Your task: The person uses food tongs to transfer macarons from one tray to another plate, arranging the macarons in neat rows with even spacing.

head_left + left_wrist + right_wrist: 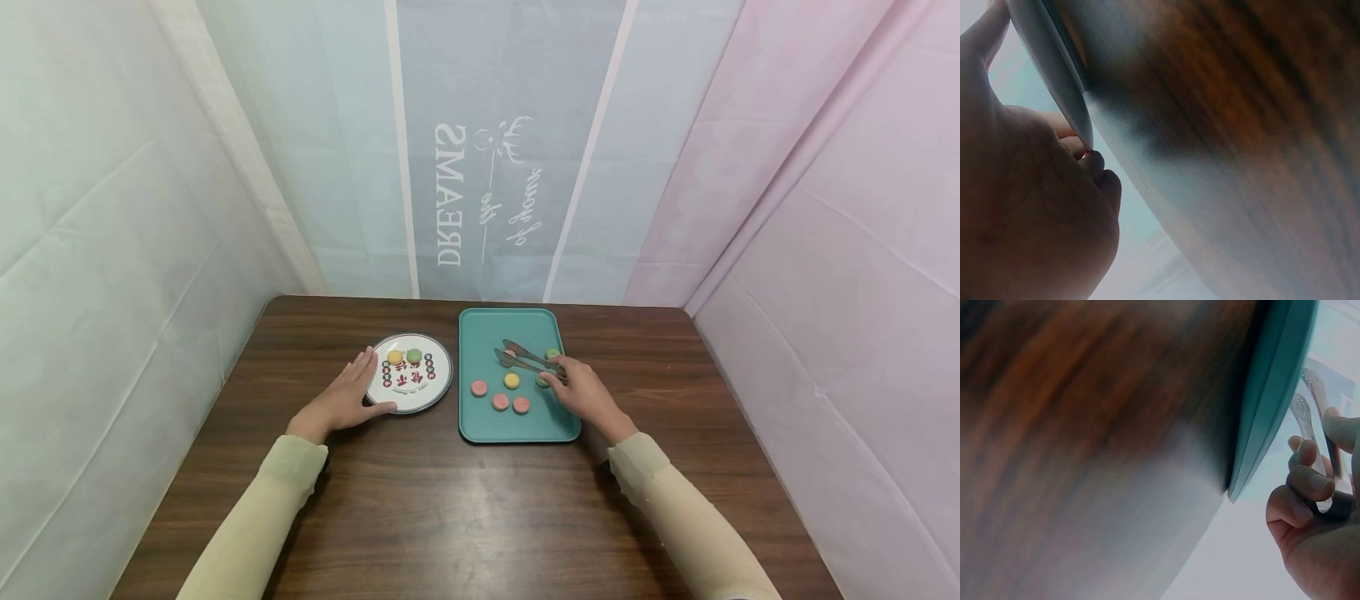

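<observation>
My left hand [343,398] rests against the near-left rim of a round white plate [438,385] with printed lettering, its fingers straight and thumb spread along the edge. A yellow macaron [394,357] and a green macaron [414,356] lie on that plate. In my right hand [585,390] I hold metal tongs [528,354], gripped near the joined end. Their two arms stand apart over the teal tray [480,333], the tips about a pink macaron [509,356]; contact cannot be told. The right wrist view shows curled fingers around the tongs [1319,400].
Several other macarons lie on the tray: a yellow one [512,381], pink ones [500,402] near the front, and green ones [552,353] partly hidden by my right hand. The tray stands right of the plate on a dark wooden table [420,517]. Fabric curtains [510,67] enclose the table.
</observation>
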A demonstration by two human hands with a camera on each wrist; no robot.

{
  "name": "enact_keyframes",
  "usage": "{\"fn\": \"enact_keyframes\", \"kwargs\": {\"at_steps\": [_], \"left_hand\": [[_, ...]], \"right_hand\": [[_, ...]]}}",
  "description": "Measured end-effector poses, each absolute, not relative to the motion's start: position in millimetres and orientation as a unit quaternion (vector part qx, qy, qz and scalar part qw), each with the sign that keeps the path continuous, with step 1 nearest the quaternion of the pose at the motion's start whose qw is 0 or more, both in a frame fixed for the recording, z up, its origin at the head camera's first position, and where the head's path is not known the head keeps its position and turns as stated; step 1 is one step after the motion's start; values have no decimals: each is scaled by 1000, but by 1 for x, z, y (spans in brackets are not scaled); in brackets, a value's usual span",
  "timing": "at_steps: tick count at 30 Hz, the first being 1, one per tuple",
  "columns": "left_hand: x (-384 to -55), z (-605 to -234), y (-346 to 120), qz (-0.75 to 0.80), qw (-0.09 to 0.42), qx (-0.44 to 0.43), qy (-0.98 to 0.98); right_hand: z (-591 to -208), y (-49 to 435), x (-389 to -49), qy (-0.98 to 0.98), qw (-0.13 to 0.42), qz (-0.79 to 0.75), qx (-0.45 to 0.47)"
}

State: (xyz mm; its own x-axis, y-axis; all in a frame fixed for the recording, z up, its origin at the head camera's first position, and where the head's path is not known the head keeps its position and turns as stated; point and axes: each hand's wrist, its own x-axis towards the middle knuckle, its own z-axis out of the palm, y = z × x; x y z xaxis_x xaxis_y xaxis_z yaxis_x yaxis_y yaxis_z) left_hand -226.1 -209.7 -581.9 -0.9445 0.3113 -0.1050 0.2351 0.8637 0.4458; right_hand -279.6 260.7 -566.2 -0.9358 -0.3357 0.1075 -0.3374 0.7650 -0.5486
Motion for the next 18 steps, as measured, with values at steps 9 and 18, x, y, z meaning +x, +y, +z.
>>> {"fn": "enact_keyframes", "kwargs": {"at_steps": [9, 18], "left_hand": [[-227, -583, -209, 216, 87, 140, 962], [-228, -586, -209, 214, 88, 139, 963]], "right_hand": [[-564, 260, -278, -940, 4, 291, 179], [-563, 258, -277, -939, 6, 293, 179]]}}
